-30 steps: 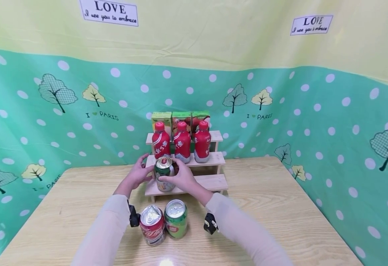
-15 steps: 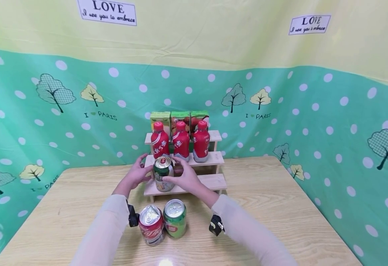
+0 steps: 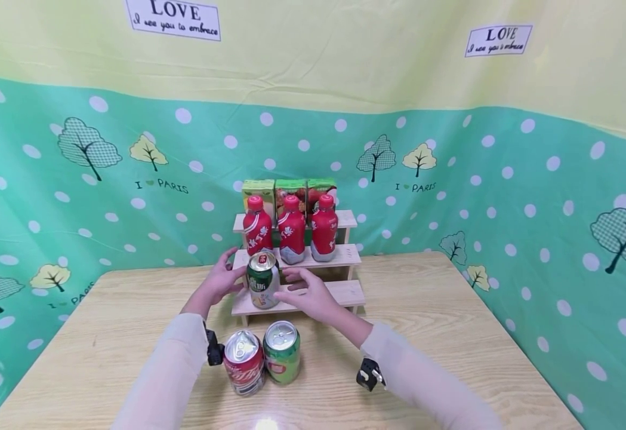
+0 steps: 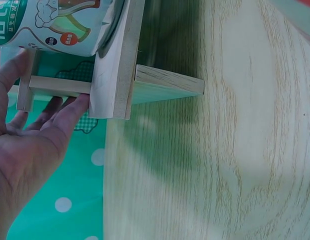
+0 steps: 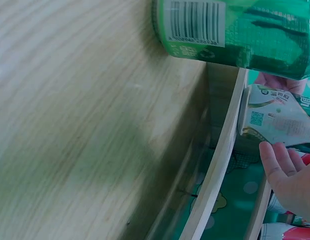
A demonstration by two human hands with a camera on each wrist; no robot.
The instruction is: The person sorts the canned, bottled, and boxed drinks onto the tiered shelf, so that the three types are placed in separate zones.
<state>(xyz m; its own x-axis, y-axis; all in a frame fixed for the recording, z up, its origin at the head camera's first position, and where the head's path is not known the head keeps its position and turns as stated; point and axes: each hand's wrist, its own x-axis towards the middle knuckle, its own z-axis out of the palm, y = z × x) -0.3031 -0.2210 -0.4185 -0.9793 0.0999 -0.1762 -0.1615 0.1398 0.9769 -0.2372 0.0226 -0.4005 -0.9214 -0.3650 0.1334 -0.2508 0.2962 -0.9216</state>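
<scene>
A green and white drink can (image 3: 262, 280) stands upright at the left end of the lowest step of a small wooden stand (image 3: 339, 294). My left hand (image 3: 219, 283) is at the can's left side. In the left wrist view its fingertips (image 4: 81, 102) lie right at the end of the stand, the thumb just below the can. On the other side my right hand (image 3: 308, 294) is spread beside the can, fingers extended and a small gap between. The right wrist view has those fingers (image 5: 280, 155) close to the can's printed side (image 5: 275, 117).
Three red bottles (image 3: 292, 233) stand on the middle step, with three juice boxes (image 3: 291, 190) on the top one. A red can (image 3: 244, 364) and a green can (image 3: 281, 353) stand on the wooden table (image 3: 441, 334) before the stand. A patterned cloth (image 3: 302, 143) hangs behind.
My right hand has let go of the can and drawn back to the right. The can stays on the lowest step, and my left hand has barely moved.
</scene>
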